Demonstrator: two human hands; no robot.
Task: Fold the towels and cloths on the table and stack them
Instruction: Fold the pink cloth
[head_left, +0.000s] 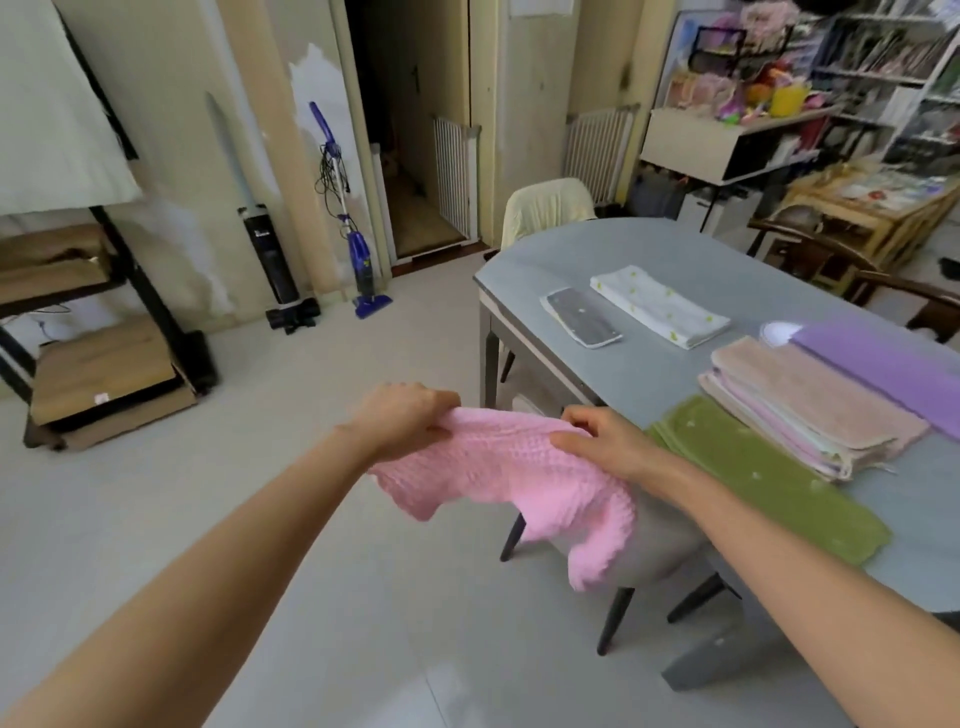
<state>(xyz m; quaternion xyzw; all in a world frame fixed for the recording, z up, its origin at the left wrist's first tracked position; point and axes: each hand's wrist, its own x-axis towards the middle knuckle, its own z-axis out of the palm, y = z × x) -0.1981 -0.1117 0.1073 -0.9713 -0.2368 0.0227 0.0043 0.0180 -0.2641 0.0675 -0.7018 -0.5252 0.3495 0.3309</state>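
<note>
I hold a pink waffle-knit cloth (519, 478) in the air, off the left side of the grey table (649, 260). My left hand (400, 415) grips its top edge on the left, and my right hand (602, 436) pinches the same edge on the right. The cloth hangs down crumpled between them. On the table lie a flat green towel (769, 483), a stack of folded towels with a beige one (810, 400) on top, a purple cloth (883, 364), a folded white patterned cloth (660, 306) and a small grey cloth (582, 317).
A grey chair (654, 551) stands under the hanging cloth at the table's edge. A cream-covered chair (545, 208) is at the far end. Two upright vacuum cleaners (363, 260) lean on the wall, a wooden rack (93, 364) stands left, and shelves (831, 104) fill the right.
</note>
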